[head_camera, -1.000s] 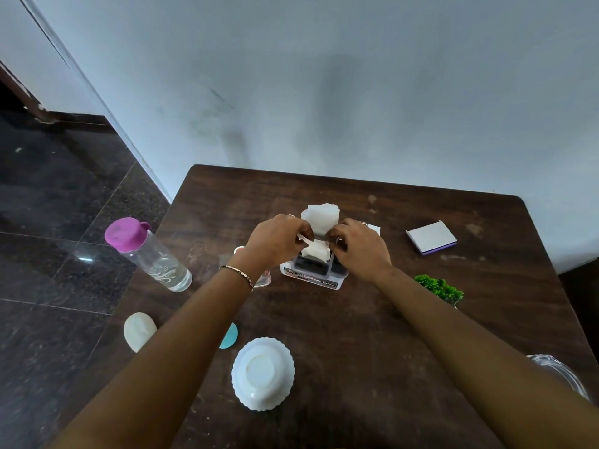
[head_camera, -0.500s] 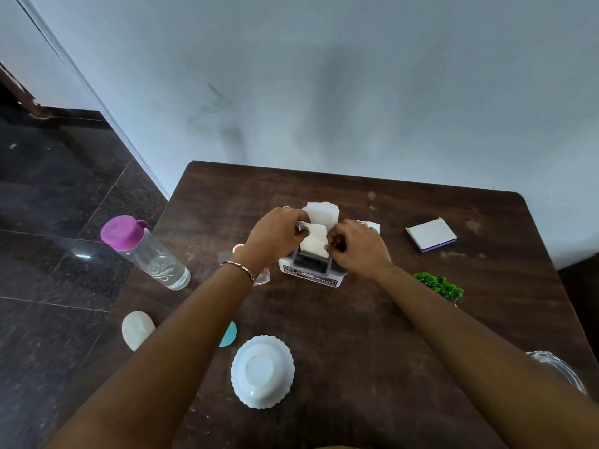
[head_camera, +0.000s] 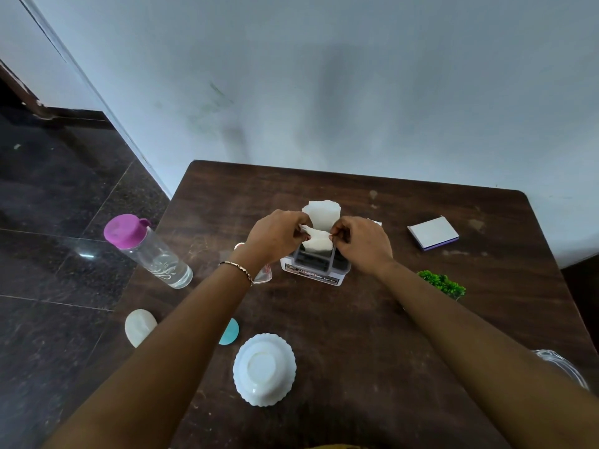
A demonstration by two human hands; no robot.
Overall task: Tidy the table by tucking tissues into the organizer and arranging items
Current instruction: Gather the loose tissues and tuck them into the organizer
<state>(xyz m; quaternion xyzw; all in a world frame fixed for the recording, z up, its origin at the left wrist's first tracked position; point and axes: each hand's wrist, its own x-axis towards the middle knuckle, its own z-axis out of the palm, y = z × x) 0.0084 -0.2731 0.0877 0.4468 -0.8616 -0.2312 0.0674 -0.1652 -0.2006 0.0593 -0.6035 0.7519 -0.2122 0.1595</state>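
Both hands work at the middle of the table: my left hand and right hand each pinch one end of a folded white tissue, fingers closed tight on it, holding it stretched between them directly over the organizer. Its lower edge dips into one of the dark compartments; a second tissue stands upright just behind. The tissue looks feather-light, limp and easily torn, so I judge the corners the right place to grip, with gentle tension to keep it flat as it goes in. Nearby sit a water bottle, an upturned white bowl and a notepad.
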